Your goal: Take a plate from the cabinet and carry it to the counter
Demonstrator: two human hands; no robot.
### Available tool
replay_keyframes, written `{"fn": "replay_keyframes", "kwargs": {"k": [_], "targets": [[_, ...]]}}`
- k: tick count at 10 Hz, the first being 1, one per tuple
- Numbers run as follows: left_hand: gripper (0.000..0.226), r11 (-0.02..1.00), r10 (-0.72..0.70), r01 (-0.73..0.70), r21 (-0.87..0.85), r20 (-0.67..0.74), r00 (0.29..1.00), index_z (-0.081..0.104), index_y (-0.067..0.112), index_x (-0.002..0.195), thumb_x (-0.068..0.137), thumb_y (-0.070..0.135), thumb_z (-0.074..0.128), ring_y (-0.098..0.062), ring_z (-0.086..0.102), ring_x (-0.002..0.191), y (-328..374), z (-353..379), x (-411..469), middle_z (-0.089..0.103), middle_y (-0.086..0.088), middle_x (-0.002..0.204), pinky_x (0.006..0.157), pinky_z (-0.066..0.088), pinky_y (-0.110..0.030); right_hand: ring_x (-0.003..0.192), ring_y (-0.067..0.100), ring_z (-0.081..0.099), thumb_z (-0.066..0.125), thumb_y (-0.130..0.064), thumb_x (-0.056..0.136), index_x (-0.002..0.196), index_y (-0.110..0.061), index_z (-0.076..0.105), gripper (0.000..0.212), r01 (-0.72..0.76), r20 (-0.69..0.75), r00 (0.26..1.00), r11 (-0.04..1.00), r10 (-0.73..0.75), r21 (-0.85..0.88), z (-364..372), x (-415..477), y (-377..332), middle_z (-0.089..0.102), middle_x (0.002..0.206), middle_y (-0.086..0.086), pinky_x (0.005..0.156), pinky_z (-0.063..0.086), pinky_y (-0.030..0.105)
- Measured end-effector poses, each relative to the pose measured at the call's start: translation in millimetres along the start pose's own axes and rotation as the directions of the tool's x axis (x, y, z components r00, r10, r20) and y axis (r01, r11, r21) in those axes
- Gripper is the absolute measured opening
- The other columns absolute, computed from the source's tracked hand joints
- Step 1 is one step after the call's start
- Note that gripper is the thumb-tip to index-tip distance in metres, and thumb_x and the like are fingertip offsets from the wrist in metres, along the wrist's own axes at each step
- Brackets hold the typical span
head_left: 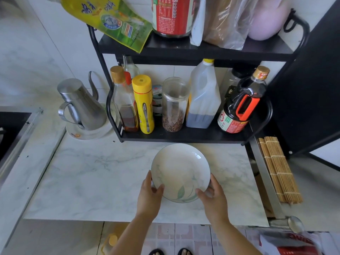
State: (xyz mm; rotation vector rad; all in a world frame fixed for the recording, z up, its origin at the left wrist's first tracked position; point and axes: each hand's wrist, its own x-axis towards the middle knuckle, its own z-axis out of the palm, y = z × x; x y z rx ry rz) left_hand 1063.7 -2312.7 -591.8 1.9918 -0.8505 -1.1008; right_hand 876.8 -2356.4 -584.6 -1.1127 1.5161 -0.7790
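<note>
A white plate (179,169) with a green leaf pattern sits low over the marble counter (95,177), in front of the black rack. Whether it rests on the counter or hovers just above it, I cannot tell. My left hand (150,195) grips the plate's near-left rim, thumb on top. On the near-right rim my right hand (213,196) holds it the same way. No cabinet is in sight.
A black two-tier rack (184,136) behind the plate holds bottles and jars. A steel kettle (81,103) stands on a saucer at the left. Rolled bamboo mats (279,168) lie at the right. A stove edge (11,129) is at far left.
</note>
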Motion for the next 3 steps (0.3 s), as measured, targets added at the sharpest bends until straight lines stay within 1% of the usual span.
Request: {"fn": "replay_keyframes", "kwargs": {"k": [1,2,3], "targets": [[0.061,1.000,0.002,-0.002,0.011,0.006,1.000,0.028,0.032,0.143,0.089,0.024,0.056,-0.014,0.061,0.088,-3.2,0.3,1.2,0.057,-0.002,0.120,0.072,0.054,-0.034,0.105,0.008,0.060,0.070,-0.007,0.080,0.134,-0.026,0.048,0.061,0.023,0.021,1.000,0.999,-0.022,-0.025,-1.8,1.4,1.9,0.058,0.123,0.001,0.079,0.046,0.018],[0.065,1.000,0.000,0.000,0.003,0.035,0.999,0.028,0.029,0.144,0.087,0.027,0.060,-0.014,0.063,0.091,3.2,-3.7,1.4,0.053,0.001,0.130,0.082,0.054,-0.039,0.106,0.008,0.061,0.068,-0.008,0.081,0.128,-0.027,0.050,0.053,0.023,0.046,0.999,0.995,-0.019,-0.092,-2.4,2.4,-2.0,0.058,0.123,-0.001,0.075,0.050,0.016],[0.086,0.997,-0.054,0.053,-0.051,-0.020,0.998,0.017,0.021,0.148,0.081,0.040,0.066,-0.010,0.060,0.092,12.0,-18.3,-0.1,0.046,0.005,0.140,0.086,0.046,-0.036,0.123,0.018,0.051,0.065,-0.022,0.086,0.142,-0.019,0.034,0.065,0.015,-0.021,1.000,0.979,-0.019,-0.205,-9.1,2.3,-13.5,0.044,0.141,0.002,0.094,0.048,0.028]]}}
